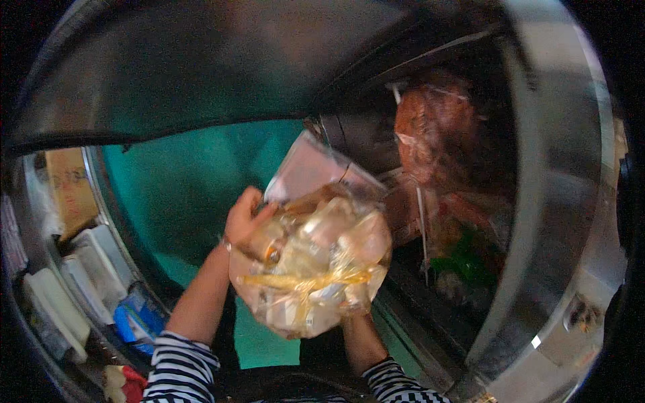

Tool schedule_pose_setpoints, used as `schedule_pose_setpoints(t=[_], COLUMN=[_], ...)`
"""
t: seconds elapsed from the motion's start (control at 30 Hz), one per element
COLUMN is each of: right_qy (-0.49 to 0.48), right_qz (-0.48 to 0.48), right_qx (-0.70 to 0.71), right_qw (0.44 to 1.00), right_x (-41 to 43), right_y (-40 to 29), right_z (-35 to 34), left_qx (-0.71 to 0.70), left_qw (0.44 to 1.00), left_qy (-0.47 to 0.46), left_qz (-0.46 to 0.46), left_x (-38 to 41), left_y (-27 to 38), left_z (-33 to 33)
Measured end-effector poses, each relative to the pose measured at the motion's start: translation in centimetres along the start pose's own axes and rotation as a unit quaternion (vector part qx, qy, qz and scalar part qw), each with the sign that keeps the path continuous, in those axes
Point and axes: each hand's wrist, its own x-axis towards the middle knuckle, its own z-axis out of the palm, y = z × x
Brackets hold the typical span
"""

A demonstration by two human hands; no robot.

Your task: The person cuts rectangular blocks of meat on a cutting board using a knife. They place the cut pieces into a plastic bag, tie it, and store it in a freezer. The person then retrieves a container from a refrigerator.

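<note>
A bulging clear plastic bag (322, 252) hangs in front of me, filled with several pale packets and wrapped pieces. A yellow strip runs across its lower part, and a small orange spot shows on its left side. My left hand (247, 216) grips the bag's upper left side with bent fingers. Of my right arm, the forearm (364, 342) shows below the bag. The right hand itself is hidden behind or under the bag, so its grip cannot be seen. A flat, clear plastic sleeve (312, 169) sticks up from the bag's top.
On the right, a dark appliance compartment (453, 312) holds a reddish bagged item (433, 131) and a green one (466, 259). A dark door-like panel (201, 75) spans the top. White containers (95, 272), a cardboard box (70, 186) and a blue package (133, 320) line the left.
</note>
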Motion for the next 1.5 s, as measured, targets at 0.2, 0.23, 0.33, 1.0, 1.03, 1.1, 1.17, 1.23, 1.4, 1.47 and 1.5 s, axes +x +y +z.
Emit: schedule_pose_setpoints(t=[0.2, 0.23, 0.33, 1.0, 1.03, 1.1, 1.17, 1.23, 1.4, 1.47, 1.5], right_qy=[0.028, 0.029, 0.042, 0.101, 0.102, 0.101, 0.097, 0.095, 0.089, 0.090, 0.085], right_qz=[-0.084, -0.091, -0.115, -0.178, -0.180, -0.179, -0.176, -0.175, -0.158, -0.153, -0.149], right_qx=[0.019, 0.019, 0.019, 0.028, 0.027, 0.025, 0.026, 0.022, 0.015, 0.016, 0.017], right_qw=[0.996, 0.995, 0.992, 0.979, 0.978, 0.978, 0.979, 0.980, 0.983, 0.984, 0.985], right_x=[6.5, 7.1, 8.1, 8.6, 8.6, 8.6, 8.4, 8.0, 6.4, 6.0, 6.0], right_y=[0.0, 0.0, 0.7, -3.6, -3.8, -4.0, -4.1, -4.0, -2.2, -1.1, -0.7], right_z=[1.2, 1.3, 1.9, 5.5, 5.7, 5.9, 6.2, 6.4, 6.7, 6.8, 7.0], left_qx=[0.080, 0.118, 0.096, 0.307, 0.358, 0.433, 0.439, 0.416, 0.465, 0.488, 0.469], left_qw=[0.995, 0.991, 0.994, 0.904, 0.877, 0.833, 0.837, 0.864, 0.863, 0.854, 0.869], left_qy=[-0.049, -0.052, -0.036, -0.030, -0.033, -0.046, -0.065, -0.088, -0.121, -0.111, -0.082], left_qz=[-0.015, -0.023, 0.033, 0.295, 0.318, 0.341, 0.321, 0.271, 0.154, 0.140, 0.133], left_x=[11.9, 12.9, 14.2, 20.8, 20.7, 20.8, 20.6, 20.4, 20.1, 19.6, 19.4], left_y=[1.2, 3.0, 4.6, 6.2, 6.3, 6.9, 7.9, 9.0, 12.2, 12.5, 12.1], left_z=[5.3, 5.8, 7.0, 4.1, 4.3, 4.5, 4.7, 4.9, 5.9, 6.5, 6.7])
